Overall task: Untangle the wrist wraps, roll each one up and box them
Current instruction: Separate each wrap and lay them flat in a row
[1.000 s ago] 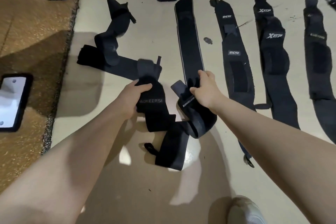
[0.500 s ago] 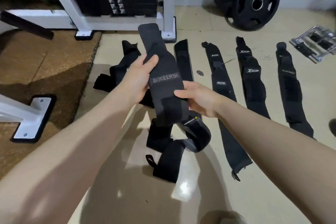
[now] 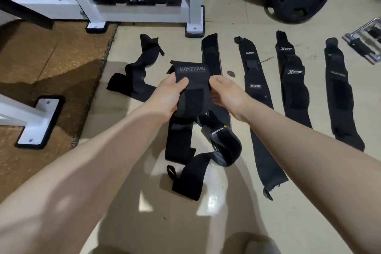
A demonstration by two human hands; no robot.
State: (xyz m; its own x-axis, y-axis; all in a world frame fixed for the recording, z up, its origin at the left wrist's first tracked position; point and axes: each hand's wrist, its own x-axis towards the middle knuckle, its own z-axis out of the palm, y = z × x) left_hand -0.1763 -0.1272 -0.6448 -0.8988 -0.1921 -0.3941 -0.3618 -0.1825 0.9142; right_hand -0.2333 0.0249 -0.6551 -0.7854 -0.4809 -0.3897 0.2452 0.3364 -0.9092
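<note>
Your left hand (image 3: pixel 167 97) and right hand (image 3: pixel 226 94) both grip the BOKEERSI wrap (image 3: pixel 192 80), which you've brought down from its raised stretch a moment ago and folded over at the top, its tail trailing on the floor: rolling looks begun. Straightened wraps (image 3: pixel 292 80) lie toward the floor's right edge.

Black BOKEERSI wrap (image 3: pixel 190 86) held above floor, top end folded over, label upright, lower length hanging into loose tangle with second black wrap (image 3: pixel 223 146) curled below. Crumpled wrap (image 3: pixel 136 76) lies at left. Four black wraps lie flat, side by side, at right: plain (image 3: pixel 211 53), MCYO (image 3: pixel 255 97), XTEP (image 3: pixel 292 80), faint-lettered (image 3: pixel 339 93).
</note>
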